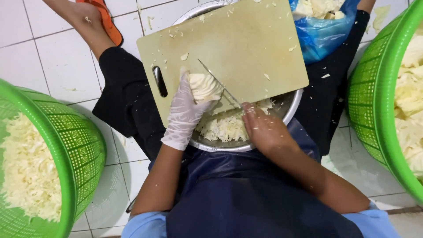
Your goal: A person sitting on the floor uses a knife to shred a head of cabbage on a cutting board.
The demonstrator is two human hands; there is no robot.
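Left hand [185,112], in a thin clear glove, is curled around a cabbage wedge [203,86] and pins it to the cutting board [229,44] near the board's 6 o'clock edge, fingers on top w/ tips tucked back from the cut face, likely to keep them off the blade. Right hand [262,128], bare, is closed on the handle of a knife [219,83]; the blade runs up toward 11 o'clock and sits just beside the wedge's right face.

The board lies across a steel basin [291,108], bridging it, so the near edge overhangs the shredded cabbage [224,128] piled inside; slices would drop straight in, I judge. Loose shreds dot the board.

At 9 o'clock a green plastic basket [83,150] on the tiled floor [57,66] holds more shredded cabbage. At 3 o'clock a second green basket [370,101] holds bigger pieces, prob. uncut chunks, though they're partly cropped. A blue plastic bag [326,35] w/ pale pieces sits at 1 o'clock. The person sits low, legs around the basin, in a dark apron [246,194].
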